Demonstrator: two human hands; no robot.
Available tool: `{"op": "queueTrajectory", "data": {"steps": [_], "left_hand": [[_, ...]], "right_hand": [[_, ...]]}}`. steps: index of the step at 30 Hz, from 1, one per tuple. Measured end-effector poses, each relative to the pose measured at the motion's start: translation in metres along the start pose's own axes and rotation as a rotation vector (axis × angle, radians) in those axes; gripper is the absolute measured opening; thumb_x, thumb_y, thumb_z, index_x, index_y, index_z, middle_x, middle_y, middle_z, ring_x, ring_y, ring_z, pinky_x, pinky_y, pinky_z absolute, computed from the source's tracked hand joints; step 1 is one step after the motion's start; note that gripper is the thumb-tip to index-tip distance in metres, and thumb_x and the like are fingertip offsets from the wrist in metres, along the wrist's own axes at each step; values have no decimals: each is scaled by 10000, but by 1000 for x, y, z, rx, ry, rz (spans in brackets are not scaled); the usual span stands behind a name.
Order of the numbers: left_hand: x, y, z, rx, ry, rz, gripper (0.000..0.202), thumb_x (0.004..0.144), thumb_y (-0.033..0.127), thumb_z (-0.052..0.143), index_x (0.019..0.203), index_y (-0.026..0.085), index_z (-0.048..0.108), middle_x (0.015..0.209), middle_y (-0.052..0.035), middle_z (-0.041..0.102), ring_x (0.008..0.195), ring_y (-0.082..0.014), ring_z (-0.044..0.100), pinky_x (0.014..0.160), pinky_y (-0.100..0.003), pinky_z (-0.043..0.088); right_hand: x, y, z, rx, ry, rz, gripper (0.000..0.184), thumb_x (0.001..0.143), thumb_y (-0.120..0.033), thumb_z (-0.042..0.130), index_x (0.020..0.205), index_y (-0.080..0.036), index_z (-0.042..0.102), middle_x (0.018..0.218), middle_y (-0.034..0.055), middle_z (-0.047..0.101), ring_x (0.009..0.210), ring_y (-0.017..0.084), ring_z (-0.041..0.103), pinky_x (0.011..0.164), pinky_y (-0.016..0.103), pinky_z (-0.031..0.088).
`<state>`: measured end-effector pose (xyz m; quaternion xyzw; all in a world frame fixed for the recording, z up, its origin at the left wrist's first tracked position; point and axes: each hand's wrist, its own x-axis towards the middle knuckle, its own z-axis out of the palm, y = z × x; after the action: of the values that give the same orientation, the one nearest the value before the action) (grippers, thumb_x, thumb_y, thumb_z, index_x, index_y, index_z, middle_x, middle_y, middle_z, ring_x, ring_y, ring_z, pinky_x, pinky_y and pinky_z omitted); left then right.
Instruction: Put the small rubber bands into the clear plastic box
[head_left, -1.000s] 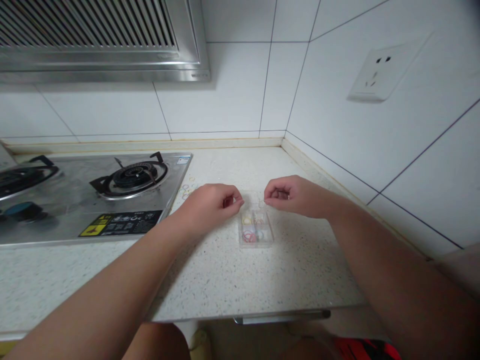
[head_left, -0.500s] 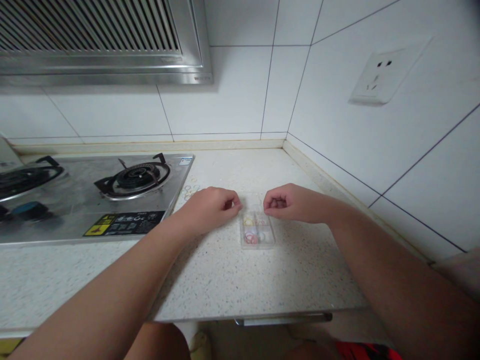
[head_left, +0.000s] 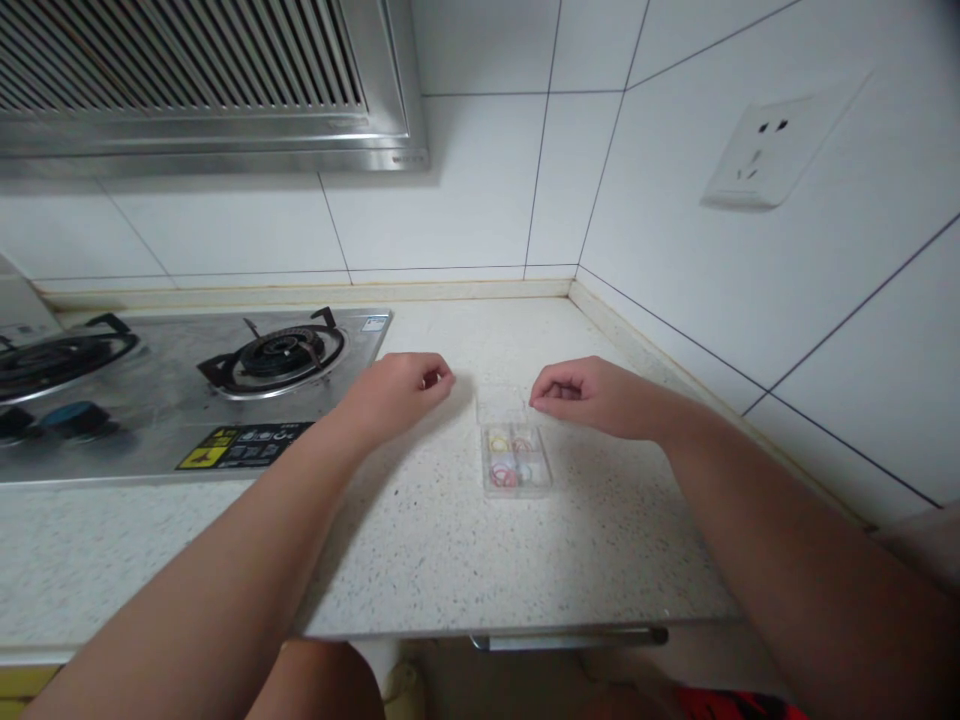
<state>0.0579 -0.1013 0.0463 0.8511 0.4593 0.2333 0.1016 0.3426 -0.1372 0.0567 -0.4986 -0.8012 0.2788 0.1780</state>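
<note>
A small clear plastic box [head_left: 517, 490] with several compartments lies on the counter, its transparent lid [head_left: 491, 402] folded back at the far side. Yellow rings [head_left: 499, 443] sit in the back left compartment, and pinkish-red rings [head_left: 502, 477] in the front left one. More thin rings, too faint to make out well, lie in the right compartments. Left of the lid, my left hand [head_left: 401, 392] hovers with thumb and fingers pinched. My right hand [head_left: 589, 395] is closed too, fingertips near the lid's right edge. Whatever either pinch holds is too small or hidden.
A steel gas hob [head_left: 262, 405] with black burners fills the left side of the speckled counter [head_left: 450, 570]. Overhead at left is a range hood [head_left: 262, 130]. Tiled walls meet behind, with a socket [head_left: 757, 150] on the right one.
My left hand has moved left and slightly away from the box, now covering the spot where loose rings lay beside the hob. My right hand has barely shifted upward. The view has moved a little.
</note>
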Motion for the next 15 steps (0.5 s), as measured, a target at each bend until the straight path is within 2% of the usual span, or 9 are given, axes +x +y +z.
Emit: {"op": "queueTrajectory", "data": {"steps": [5,7,9,12,15], "left_hand": [[4,-27,-23,51,279,-172,284,914,416,529,908,197,710,821,-51,707,707,-184,583,629,-286,342],[4,-39,-29,88,311,-234,314,916,437,516,906,191,710,825,-56,710,720,-197,593,624,-291,343],[5,-51,-32,156,275,-288,323,906,445,514,905,193,716,851,-59,719,752,-210,614,641,-294,365],[7,-68,-30,241,126,-284,327,898,433,509,959,198,727,922,-75,731,821,-227,638,684,-300,402],[8,-80,-25,265,27,-275,319,867,437,554,957,198,744,919,-83,735,805,-229,643,689,-305,415]], "right_hand": [[3,7,-2,-27,57,4,398,853,-504,567,951,-140,694,755,24,619,625,41,467,590,186,347],[4,9,-1,-43,53,11,398,856,-501,558,953,-140,694,759,26,620,632,44,473,596,188,351],[4,10,-1,-50,47,20,393,857,-498,554,954,-143,693,765,27,622,647,47,482,608,189,359],[4,10,-1,-55,46,34,387,857,-501,552,953,-153,692,773,24,626,661,50,488,623,194,366],[5,11,-1,-63,48,40,386,855,-503,552,956,-157,691,778,24,628,655,50,482,625,201,364]]}}
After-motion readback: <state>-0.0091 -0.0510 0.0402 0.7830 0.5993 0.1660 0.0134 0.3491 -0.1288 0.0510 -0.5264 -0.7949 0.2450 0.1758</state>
